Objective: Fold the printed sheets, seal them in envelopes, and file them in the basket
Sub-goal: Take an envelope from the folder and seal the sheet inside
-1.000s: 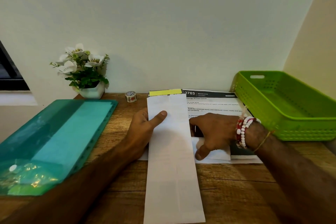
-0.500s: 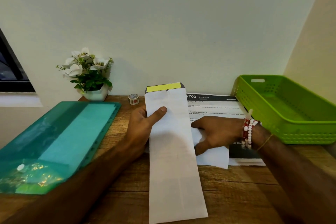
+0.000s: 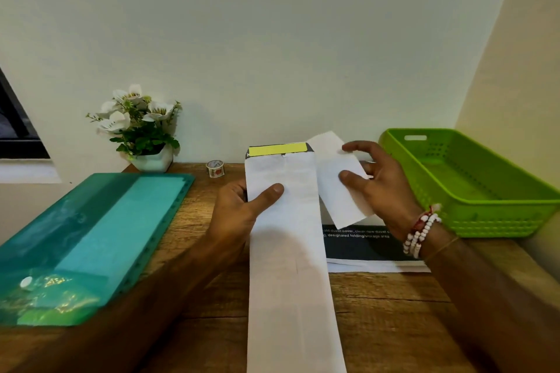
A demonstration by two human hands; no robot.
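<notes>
My left hand (image 3: 242, 209) grips a long white envelope (image 3: 288, 266) by its left edge, thumb on its front. The envelope is raised off the desk, and its flap with a yellow strip (image 3: 277, 149) points away from me. My right hand (image 3: 378, 185) holds a folded white sheet (image 3: 336, 182) in the air just right of the envelope's top, thumb on its face. More printed sheets (image 3: 369, 248) lie on the desk under my right hand. The green basket (image 3: 472, 215) stands at the right, with nothing visible in it.
A teal plastic folder (image 3: 91, 236) lies on the left of the wooden desk (image 3: 388, 312). A potted white flower (image 3: 139, 127) and a small tape roll (image 3: 215, 168) stand at the back by the wall.
My right hand lifted the folded sheet off the stack and brought it up beside the envelope's top. My left hand raised the envelope a little.
</notes>
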